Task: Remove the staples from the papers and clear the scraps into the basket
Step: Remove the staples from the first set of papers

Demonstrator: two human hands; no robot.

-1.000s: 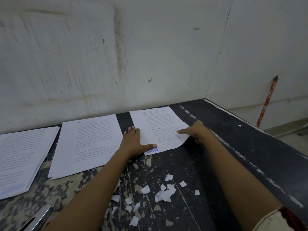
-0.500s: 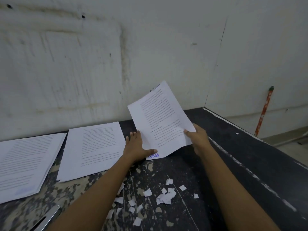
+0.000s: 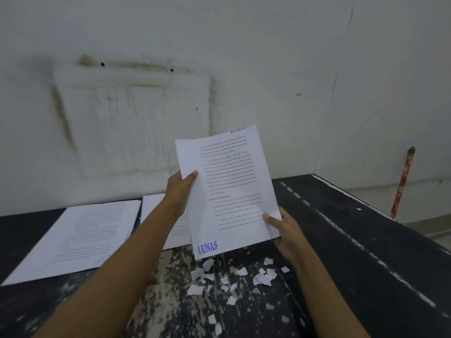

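Note:
I hold a printed paper [image 3: 227, 191] upright above the table, its lower left corner stamped "LUNAS" in blue. My left hand [image 3: 180, 189] grips its left edge with the thumb on the front. My right hand [image 3: 283, 228] pinches the lower right corner. Below it, several small white paper scraps [image 3: 231, 279] lie scattered on the dark worn table [image 3: 341, 264]. A second paper [image 3: 168, 215] lies flat behind my left forearm, and a third paper [image 3: 80, 237] lies further left. No staple and no basket show.
A stained white wall rises right behind the table. The table's right edge [image 3: 366, 203] runs diagonally, with floor beyond it. A thin orange stick [image 3: 402, 184] leans against the far right wall.
The rightmost paper went from flat on the table to raised upright in both hands. My left hand moved from pressing its bottom corner to gripping its left edge. The view tilted upward.

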